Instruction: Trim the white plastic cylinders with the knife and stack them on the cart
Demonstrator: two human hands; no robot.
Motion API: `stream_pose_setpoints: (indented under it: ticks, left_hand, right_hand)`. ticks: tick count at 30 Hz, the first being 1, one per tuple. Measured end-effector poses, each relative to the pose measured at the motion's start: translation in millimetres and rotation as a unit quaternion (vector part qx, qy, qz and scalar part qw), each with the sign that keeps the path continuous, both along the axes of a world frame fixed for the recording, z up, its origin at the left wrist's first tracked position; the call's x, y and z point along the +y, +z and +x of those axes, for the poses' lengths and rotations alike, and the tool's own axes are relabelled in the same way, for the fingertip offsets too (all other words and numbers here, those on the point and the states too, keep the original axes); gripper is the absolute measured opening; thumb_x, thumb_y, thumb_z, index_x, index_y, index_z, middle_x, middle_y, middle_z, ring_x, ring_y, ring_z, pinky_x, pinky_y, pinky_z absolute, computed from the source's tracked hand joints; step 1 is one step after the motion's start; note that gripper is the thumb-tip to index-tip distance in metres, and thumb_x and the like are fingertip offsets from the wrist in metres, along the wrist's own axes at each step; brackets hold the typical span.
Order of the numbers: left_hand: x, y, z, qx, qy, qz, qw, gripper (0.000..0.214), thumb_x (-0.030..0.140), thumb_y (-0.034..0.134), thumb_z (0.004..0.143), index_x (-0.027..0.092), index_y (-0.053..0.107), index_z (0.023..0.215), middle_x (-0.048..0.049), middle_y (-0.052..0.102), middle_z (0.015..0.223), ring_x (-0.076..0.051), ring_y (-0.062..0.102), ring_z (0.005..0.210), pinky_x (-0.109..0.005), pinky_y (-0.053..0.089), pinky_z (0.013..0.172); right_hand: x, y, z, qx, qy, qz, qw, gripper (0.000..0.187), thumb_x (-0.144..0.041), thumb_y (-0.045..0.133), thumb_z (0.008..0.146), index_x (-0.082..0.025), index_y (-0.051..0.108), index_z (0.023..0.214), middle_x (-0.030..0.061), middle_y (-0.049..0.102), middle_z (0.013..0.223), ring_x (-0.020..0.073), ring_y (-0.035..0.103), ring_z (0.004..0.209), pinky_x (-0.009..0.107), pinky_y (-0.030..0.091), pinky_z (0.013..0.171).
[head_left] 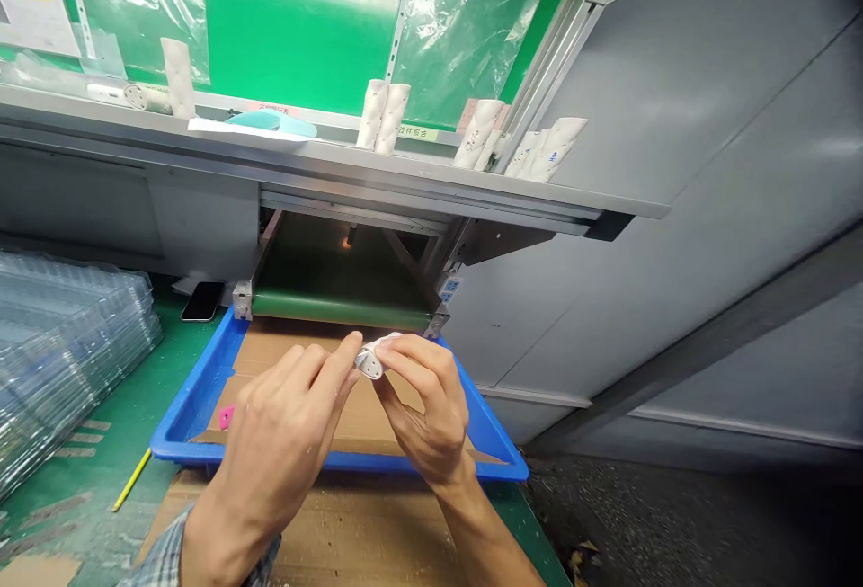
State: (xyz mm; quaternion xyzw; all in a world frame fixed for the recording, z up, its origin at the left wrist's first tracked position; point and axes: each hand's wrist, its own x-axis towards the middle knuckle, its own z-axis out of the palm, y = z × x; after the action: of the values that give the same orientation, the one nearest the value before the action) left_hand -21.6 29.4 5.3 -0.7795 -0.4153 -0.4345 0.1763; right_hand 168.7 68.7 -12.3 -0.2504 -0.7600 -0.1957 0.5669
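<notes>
1. The white tube (372, 360) is short and rolled, with a matt surface speckled with small dark marks; its end toward the left hand shows a few dark dots, and the rest is partly hidden by the fingers
2. It is held in the air between both hands, above a blue plastic tray (337, 461), and tilted rather than level
3. The left hand (280, 425) is curled and gripping, with its thumb pressed against the tube's near end
4. The right hand (428, 407) is also closed on the tube, with its fingers (397, 362) wrapped over the top
5. A cardboard sheet (357, 412) lines the tray, and a pink tag (226, 416) lies on it near the left wall
6. A green conveyor belt (341, 309) runs just beyond the tray, below an aluminium shelf (324, 160) carrying upright white tubes (383, 117)
7. To the left are a phone (202, 301), a yellow pencil (131, 479) and stacked clear plastic trays (60, 362)
</notes>
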Motion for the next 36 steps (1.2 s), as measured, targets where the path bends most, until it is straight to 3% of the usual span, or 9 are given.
stream_pose_setpoints:
  ticks: [4,9,16,24,27,30,33,36]
  left_hand:
    - [-3.6,-2.5,2.3,0.023,0.027,0.004,0.999,0.032,0.025,0.043,0.115,0.015,0.063,0.138,-0.0044,0.073,0.090,-0.019,0.072,0.076,-0.032,0.051,0.068]
    - [-3.1,-4.7,2.2,-0.030,0.005,-0.004,1.000,0.031,0.027,0.042,0.115,0.015,0.065,0.133,-0.0058,0.079,0.096,-0.019,0.079,0.086,-0.031,0.058,0.084]
    - [-0.8,-1.3,-2.5,-0.090,-0.012,0.006,0.996,0.027,0.022,0.050,0.112,0.015,0.065,0.134,-0.0061,0.081,0.115,-0.018,0.079,0.096,-0.028,0.056,0.091]
    - [2.4,-1.6,-3.7,-0.089,-0.019,-0.060,0.994,0.027,0.031,0.047,0.114,0.022,0.064,0.134,-0.0011,0.079,0.116,-0.017,0.077,0.095,-0.028,0.053,0.080]
    - [3.5,-2.6,-4.6,-0.094,-0.013,-0.073,0.993,0.023,0.028,0.048,0.113,0.025,0.064,0.130,0.0007,0.078,0.111,-0.016,0.076,0.088,-0.027,0.050,0.075]
    - [3.7,-2.4,-5.6,-0.097,-0.016,-0.088,0.991,0.016,0.027,0.049,0.112,0.024,0.064,0.109,0.0032,0.074,0.093,-0.013,0.071,0.074,-0.027,0.045,0.067]
    - [3.5,-1.3,-6.0,-0.092,-0.006,-0.083,0.992,0.027,0.030,0.049,0.111,0.023,0.055,0.086,0.0056,0.061,0.071,-0.012,0.061,0.060,-0.027,0.038,0.058]
    - [3.4,0.4,-6.0,-0.092,-0.001,-0.075,0.993,0.035,0.033,0.049,0.111,0.023,0.049,0.078,0.0061,0.057,0.065,-0.012,0.058,0.056,-0.027,0.035,0.055]
  right_hand:
    - [-0.5,0.7,-0.4,-0.019,-0.028,0.029,0.999,0.046,0.002,0.074,0.093,-0.023,0.065,0.130,0.0068,0.073,0.109,0.0218,0.071,0.105,0.039,0.061,0.091]
    - [-3.3,0.5,0.0,-0.033,-0.049,0.042,0.997,0.045,0.001,0.075,0.093,-0.023,0.066,0.129,0.0066,0.075,0.107,0.0220,0.072,0.102,0.039,0.061,0.088]
    - [-6.9,2.7,-1.9,0.011,0.021,-0.029,0.999,0.050,0.002,0.075,0.091,-0.022,0.063,0.133,0.0096,0.073,0.112,0.0229,0.073,0.102,0.039,0.065,0.086]
    - [-6.7,-0.6,-1.6,0.044,0.082,-0.076,0.993,0.050,0.002,0.075,0.090,-0.019,0.063,0.134,0.0113,0.072,0.116,0.0237,0.072,0.108,0.040,0.064,0.094]
    - [-7.4,-1.0,-2.2,0.050,0.086,-0.086,0.991,0.049,0.001,0.075,0.090,-0.019,0.063,0.133,0.0111,0.073,0.116,0.0232,0.072,0.110,0.039,0.064,0.096]
    - [-7.8,-0.7,-2.9,0.050,0.084,-0.082,0.992,0.049,0.001,0.075,0.090,-0.019,0.063,0.133,0.0109,0.073,0.116,0.0226,0.072,0.109,0.038,0.064,0.096]
    - [-7.4,-0.3,-3.2,0.048,0.082,-0.079,0.992,0.048,0.000,0.075,0.090,-0.019,0.063,0.132,0.0105,0.074,0.116,0.0222,0.073,0.109,0.037,0.065,0.095]
    - [-7.3,0.4,-3.5,0.052,0.079,-0.081,0.992,0.046,-0.002,0.074,0.091,-0.021,0.064,0.132,0.0100,0.075,0.115,0.0229,0.074,0.107,0.038,0.066,0.093]
